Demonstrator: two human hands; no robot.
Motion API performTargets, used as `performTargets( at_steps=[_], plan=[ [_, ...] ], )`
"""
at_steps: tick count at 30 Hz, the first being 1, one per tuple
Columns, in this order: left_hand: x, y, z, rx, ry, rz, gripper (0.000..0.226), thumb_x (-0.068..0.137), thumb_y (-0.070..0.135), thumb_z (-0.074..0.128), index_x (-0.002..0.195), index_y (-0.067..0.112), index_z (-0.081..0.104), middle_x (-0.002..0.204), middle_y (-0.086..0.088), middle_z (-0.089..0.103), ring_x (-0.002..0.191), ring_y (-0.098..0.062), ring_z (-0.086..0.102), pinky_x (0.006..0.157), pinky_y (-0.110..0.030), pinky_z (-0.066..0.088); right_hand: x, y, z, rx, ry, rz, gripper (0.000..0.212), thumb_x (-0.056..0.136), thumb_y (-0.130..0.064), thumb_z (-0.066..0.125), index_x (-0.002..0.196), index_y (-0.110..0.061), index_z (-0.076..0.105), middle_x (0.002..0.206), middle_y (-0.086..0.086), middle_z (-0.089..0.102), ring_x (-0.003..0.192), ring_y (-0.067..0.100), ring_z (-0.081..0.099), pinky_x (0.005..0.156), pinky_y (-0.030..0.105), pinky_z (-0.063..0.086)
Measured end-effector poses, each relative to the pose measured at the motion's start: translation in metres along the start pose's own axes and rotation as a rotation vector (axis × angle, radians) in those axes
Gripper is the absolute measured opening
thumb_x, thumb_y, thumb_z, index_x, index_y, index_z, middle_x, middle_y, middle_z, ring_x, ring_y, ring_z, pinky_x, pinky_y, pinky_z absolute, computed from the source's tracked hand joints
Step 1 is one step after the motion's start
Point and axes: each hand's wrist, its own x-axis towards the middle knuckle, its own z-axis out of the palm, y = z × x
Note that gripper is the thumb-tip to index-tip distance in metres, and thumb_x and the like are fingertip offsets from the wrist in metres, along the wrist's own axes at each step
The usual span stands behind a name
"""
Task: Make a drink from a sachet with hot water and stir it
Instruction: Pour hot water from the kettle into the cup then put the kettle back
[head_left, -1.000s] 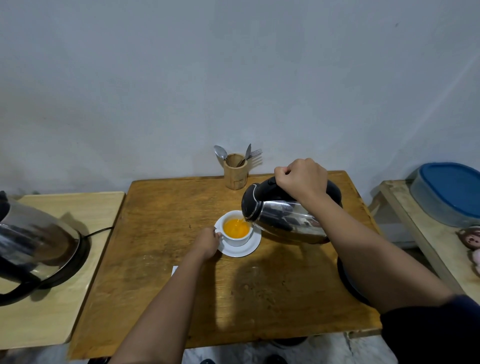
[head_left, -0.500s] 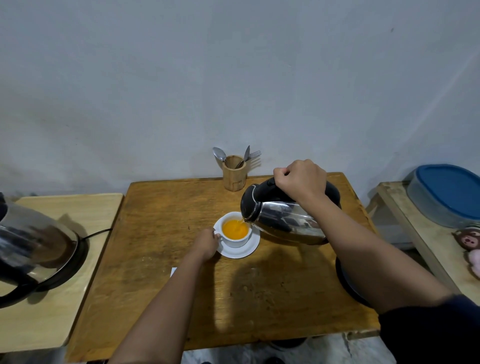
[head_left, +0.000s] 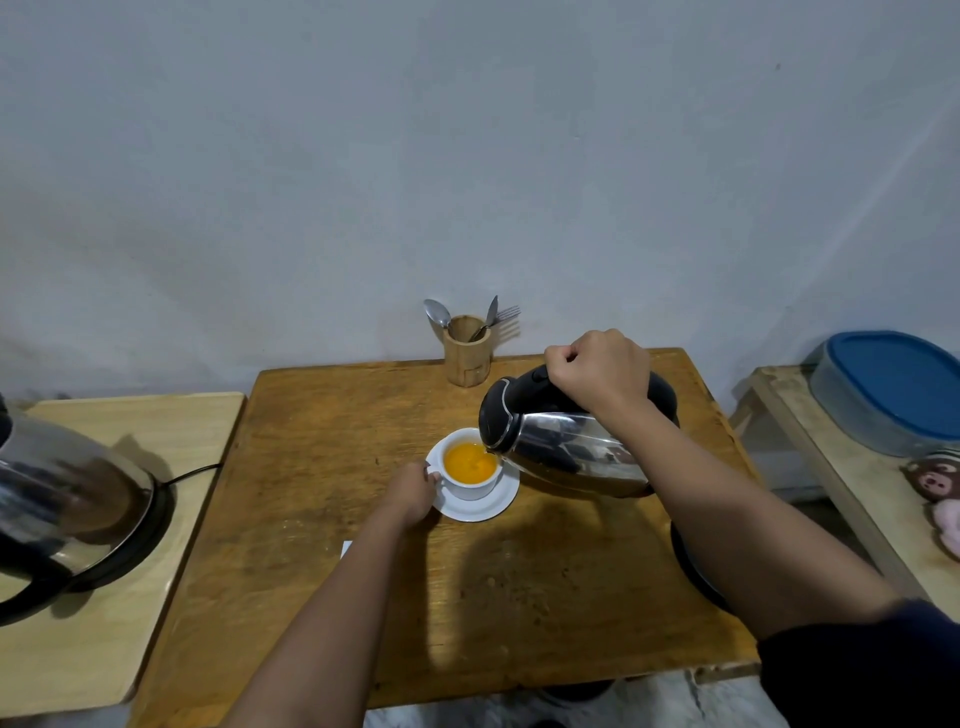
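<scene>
A white cup (head_left: 474, 486) with orange liquid stands on a white saucer (head_left: 493, 506) in the middle of the wooden table (head_left: 322, 467). My left hand (head_left: 413, 491) holds the cup's handle. My right hand (head_left: 602, 371) grips the black handle of a steel kettle (head_left: 566, 452), tilted with its spout over the cup's right rim. A wooden holder (head_left: 466, 351) with a spoon (head_left: 437, 313) and a fork stands at the table's back edge. A white corner of a sachet (head_left: 346, 548) peeks out beside my left forearm.
The kettle's black base (head_left: 693, 569) lies at the table's right edge, partly behind my right arm. A second steel kettle (head_left: 67, 509) sits on its base on the left side table. A blue-lidded container (head_left: 888, 389) and a soft toy (head_left: 935, 483) rest on the right bench.
Both hands and the kettle have barely shifted. The kettle stays tilted over the cup and the view has dipped slightly.
</scene>
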Motion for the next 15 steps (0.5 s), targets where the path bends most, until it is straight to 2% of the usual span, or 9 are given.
performTargets(
  at_steps=[3, 5, 11, 15],
  plan=[
    [0.0002, 0.0002, -0.0001, -0.001, -0.001, -0.006, 0.027, 0.096, 0.019, 0.044, 0.11, 0.0, 0.058, 0.112, -0.02, 0.062, 0.089, -0.025, 0.053, 0.077, -0.032, 0.039, -0.0005, 0.0002, 0.0009, 0.001, 0.001, 0.003, 0.042, 0.082, -0.03, 0.048, 0.045, -0.011, 0.044, 0.042, -0.001, 0.036, 0.041, 0.016, 0.034, 0.045, 0.02, 0.026],
    [0.0008, -0.0001, -0.0001, -0.001, -0.003, -0.007, 0.026, 0.096, 0.019, 0.044, 0.109, 0.001, 0.058, 0.112, -0.02, 0.062, 0.087, -0.022, 0.052, 0.077, -0.032, 0.04, -0.0003, 0.0002, 0.0003, 0.003, 0.004, 0.005, 0.042, 0.082, -0.03, 0.048, 0.045, -0.011, 0.045, 0.042, 0.0, 0.037, 0.041, 0.016, 0.035, 0.045, 0.02, 0.028],
    [0.001, -0.0009, -0.0011, 0.001, -0.008, -0.008, 0.027, 0.096, 0.02, 0.045, 0.111, 0.004, 0.059, 0.113, -0.018, 0.063, 0.09, -0.022, 0.053, 0.084, -0.035, 0.045, -0.0017, -0.0013, -0.0016, 0.0, 0.005, 0.011, 0.041, 0.082, -0.03, 0.047, 0.046, -0.01, 0.045, 0.043, 0.0, 0.037, 0.042, 0.016, 0.035, 0.045, 0.02, 0.027],
    [0.0001, -0.0005, -0.0009, -0.01, -0.011, -0.012, 0.028, 0.096, 0.02, 0.044, 0.113, 0.003, 0.058, 0.114, -0.018, 0.062, 0.092, -0.023, 0.055, 0.081, -0.033, 0.042, -0.0045, 0.0, -0.0013, -0.006, 0.009, 0.011, 0.041, 0.082, -0.03, 0.048, 0.045, -0.01, 0.045, 0.042, -0.001, 0.035, 0.04, 0.015, 0.033, 0.044, 0.019, 0.024]
  ],
)
